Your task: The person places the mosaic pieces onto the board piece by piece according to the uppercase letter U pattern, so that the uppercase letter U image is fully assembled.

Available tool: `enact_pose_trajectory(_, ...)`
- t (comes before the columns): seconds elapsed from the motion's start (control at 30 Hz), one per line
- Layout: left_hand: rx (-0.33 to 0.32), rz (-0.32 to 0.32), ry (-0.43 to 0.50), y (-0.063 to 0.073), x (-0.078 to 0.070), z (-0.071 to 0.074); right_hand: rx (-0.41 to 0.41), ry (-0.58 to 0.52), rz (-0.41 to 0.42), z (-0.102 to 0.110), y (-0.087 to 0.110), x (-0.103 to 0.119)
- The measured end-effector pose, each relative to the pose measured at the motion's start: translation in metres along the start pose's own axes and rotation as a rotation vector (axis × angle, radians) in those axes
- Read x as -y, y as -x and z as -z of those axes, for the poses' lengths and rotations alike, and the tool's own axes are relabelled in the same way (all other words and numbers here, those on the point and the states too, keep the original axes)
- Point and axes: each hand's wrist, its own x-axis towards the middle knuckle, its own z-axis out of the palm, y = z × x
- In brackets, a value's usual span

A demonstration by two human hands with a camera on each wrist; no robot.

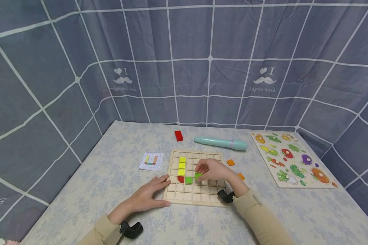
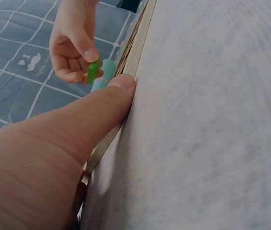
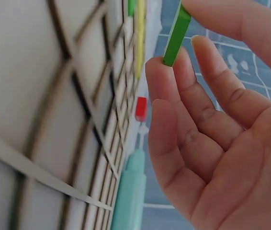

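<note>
A light wooden grid board [image 1: 188,196] lies on the table. Set in its cells are a column of yellow tiles [image 1: 182,165], a red tile with a rounded corner [image 1: 181,179] and a green tile [image 1: 188,180]. Above the board, right of that tile, my right hand [image 1: 214,170] pinches a second green tile [image 3: 177,36] between thumb and fingertip; the other fingers are loosely bent in the right wrist view. My left hand [image 1: 145,195] rests at the board's left side with fingers extended, its thumb touching the board's edge [image 2: 135,57] in the left wrist view.
A printed pattern card [image 1: 151,161] lies left of the board. Behind the board are a red block [image 1: 179,135] and a teal pen-like stick [image 1: 222,143]. Orange tiles [image 1: 230,162] lie to the right, before a vegetable puzzle board [image 1: 294,160].
</note>
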Motion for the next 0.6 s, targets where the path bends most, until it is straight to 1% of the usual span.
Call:
enact_pose_trajectory(0.2,-0.001,0.004,-0.001,0.000,0.000,0.000,0.018,-0.001,0.011,-0.008,-0.003,-0.001)
enact_pose_trajectory(0.3,-0.003,0.001,-0.005,0.000,0.001,-0.001,0.022,-0.001,-0.005,-0.010,-0.003,0.000)
enact_pose_trajectory(0.6,-0.008,-0.005,-0.009,0.000,0.001,-0.001,0.009,0.042,-0.049,-0.016,-0.004,0.002)
